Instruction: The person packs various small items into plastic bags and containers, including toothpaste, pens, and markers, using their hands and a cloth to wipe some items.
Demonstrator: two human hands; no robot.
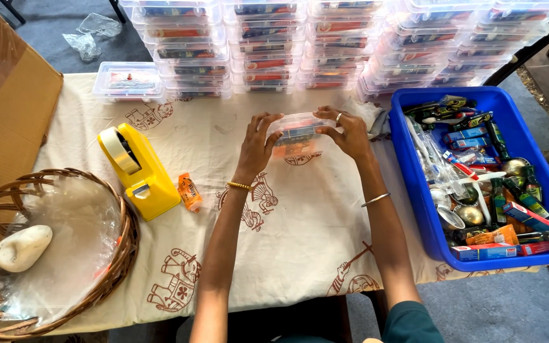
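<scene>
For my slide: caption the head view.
Both hands, left hand and right hand, grip a clear plastic lidded box above a cream printed tablecloth.

One yellow tape dispenser [138, 171], one wicker basket [119, 254] and one blue tray [414, 190] are counted. One white stone [21, 247] is noted.

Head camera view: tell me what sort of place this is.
Probably a small hand-packing station for kit boxes. Both hands, left hand and right hand, hold a clear plastic box; stacks of filled boxes line the table's far edge, beside a blue bin of small items and a yellow tape dispenser.
</scene>
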